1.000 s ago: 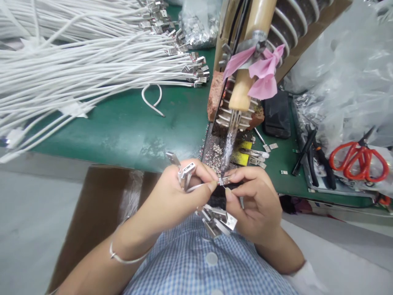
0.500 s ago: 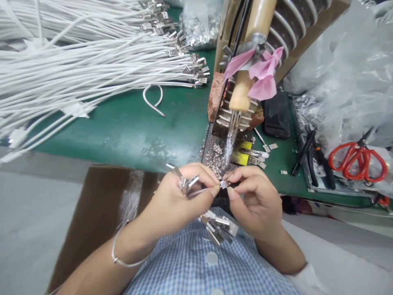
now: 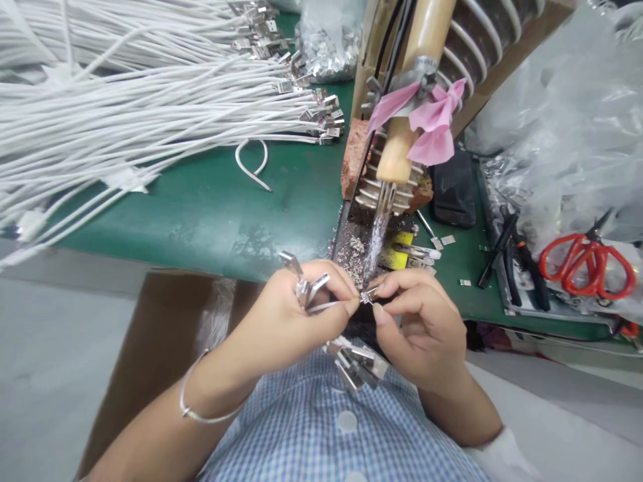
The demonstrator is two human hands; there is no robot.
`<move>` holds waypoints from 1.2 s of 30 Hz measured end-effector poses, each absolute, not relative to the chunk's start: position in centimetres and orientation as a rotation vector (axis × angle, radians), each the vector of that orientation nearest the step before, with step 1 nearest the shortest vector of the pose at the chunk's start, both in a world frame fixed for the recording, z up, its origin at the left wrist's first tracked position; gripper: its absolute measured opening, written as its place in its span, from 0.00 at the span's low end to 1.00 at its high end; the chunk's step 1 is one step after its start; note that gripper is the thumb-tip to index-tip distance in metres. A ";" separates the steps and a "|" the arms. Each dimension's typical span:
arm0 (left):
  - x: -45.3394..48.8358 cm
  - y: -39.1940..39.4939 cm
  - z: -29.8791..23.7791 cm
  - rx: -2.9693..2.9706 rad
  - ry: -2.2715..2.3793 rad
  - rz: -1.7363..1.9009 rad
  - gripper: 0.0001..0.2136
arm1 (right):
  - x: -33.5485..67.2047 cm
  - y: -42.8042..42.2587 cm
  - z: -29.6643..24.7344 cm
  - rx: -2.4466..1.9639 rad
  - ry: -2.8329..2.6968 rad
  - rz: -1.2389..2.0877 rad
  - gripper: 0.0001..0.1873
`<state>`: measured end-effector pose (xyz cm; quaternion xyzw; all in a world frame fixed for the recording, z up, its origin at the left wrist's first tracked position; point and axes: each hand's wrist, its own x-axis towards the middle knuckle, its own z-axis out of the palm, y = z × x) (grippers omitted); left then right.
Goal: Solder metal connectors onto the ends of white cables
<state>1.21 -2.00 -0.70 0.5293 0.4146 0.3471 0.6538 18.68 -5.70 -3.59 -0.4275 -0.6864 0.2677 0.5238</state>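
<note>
My left hand is closed, pinching a white cable between thumb and forefinger. More cables with silver USB plugs stick out above that hand, and a cluster of silver plugs hangs below it. At the cable's tip is a small metal connector end. My right hand is closed too, its thumb and fingertips at this connector end. Just beyond the fingers a soldering iron with a wooden handle is fixed, tip pointing down towards my hands.
White cables with plugs cover the green table's left side. Solder crumbs lie under the iron, near a yellow sponge. At the right are a black phone, pliers, red-handled scissors and plastic bags.
The fingers of my right hand have shifted slightly, and a bit more of the metal connector end shows between the hands. My left hand still pinches the cable.
</note>
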 end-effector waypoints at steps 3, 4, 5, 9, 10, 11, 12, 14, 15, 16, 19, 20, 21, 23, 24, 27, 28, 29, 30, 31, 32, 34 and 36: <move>1.2 -1.8 -0.6 1.145 0.935 0.784 0.08 | 18.6 -5.6 -3.5 -1.029 -1.650 0.604 0.12; 1.2 -1.8 -0.6 1.137 0.937 0.786 0.08 | 18.6 -5.6 -3.5 -1.029 -1.650 0.598 0.12; 1.2 -1.8 -0.6 1.131 0.938 0.791 0.08 | 18.6 -5.5 -3.5 -1.029 -1.650 0.596 0.12; 1.1 -1.8 -0.6 1.125 0.940 0.796 0.08 | 18.6 -5.4 -3.3 -1.030 -1.657 0.578 0.12; 1.1 -1.8 -0.5 1.123 0.941 0.798 0.08 | 18.5 -5.4 -3.3 -1.031 -1.659 0.572 0.12; 1.1 -1.8 -0.5 1.121 0.941 0.798 0.08 | 18.5 -5.4 -3.3 -1.030 -1.661 0.566 0.12; 1.1 -1.8 -0.4 1.122 0.943 0.797 0.08 | 18.5 -5.4 -3.3 -1.029 -1.663 0.560 0.12; 1.2 -1.8 -0.4 1.122 0.950 0.798 0.07 | 18.5 -5.3 -3.3 -1.028 -1.666 0.551 0.12; 1.2 -1.8 -0.4 1.124 0.953 0.799 0.07 | 18.4 -5.3 -3.4 -1.028 -1.667 0.546 0.12; 1.2 -1.8 -0.4 1.125 0.954 0.801 0.07 | 18.4 -5.3 -3.4 -1.030 -1.669 0.542 0.12; 1.2 -1.8 -0.5 1.126 0.956 0.807 0.07 | 18.3 -5.2 -3.5 -1.030 -1.673 0.530 0.12; 1.2 -1.8 -0.6 1.127 0.953 0.806 0.07 | 18.3 -5.2 -3.5 -1.030 -1.672 0.528 0.12; 1.2 -1.8 -0.6 1.127 0.950 0.805 0.07 | 18.3 -5.2 -3.4 -1.031 -1.670 0.530 0.12; 1.2 -1.9 -0.5 1.127 0.945 0.800 0.07 | 18.4 -5.3 -3.4 -1.036 -1.671 0.541 0.12; 1.2 -2.0 -0.5 1.125 0.946 0.795 0.07 | 18.4 -5.4 -3.4 -1.040 -1.675 0.548 0.12; 1.2 -2.2 -0.4 1.121 0.967 0.761 0.06 | 18.5 -5.7 -3.4 -1.042 -1.701 0.573 0.11; 1.2 -2.3 -0.4 1.121 0.975 0.748 0.06 | 18.6 -5.9 -3.4 -1.042 -1.711 0.582 0.11; 1.2 -2.4 -0.5 1.121 0.978 0.735 0.06 | 18.6 -6.1 -3.4 -1.044 -1.719 0.590 0.11; 1.2 -2.4 -0.6 1.126 0.977 0.728 0.05 | 18.6 -6.3 -3.5 -1.046 -1.726 0.593 0.11; 1.2 -2.5 -0.7 1.135 0.971 0.727 0.05 | 18.7 -6.5 -3.5 -1.048 -1.732 0.596 0.11; 1.2 -2.6 -0.8 1.148 0.962 0.727 0.05 | 18.7 -6.8 -3.5 -1.049 -1.735 0.597 0.11; 1.1 -2.9 -1.1 1.171 0.949 0.728 0.06 | 18.8 -7.2 -3.4 -1.047 -1.741 0.610 0.11; 0.9 -3.3 -1.2 1.174 0.947 0.719 0.06 | 18.9 -7.6 -3.4 -1.035 -1.738 0.646 0.11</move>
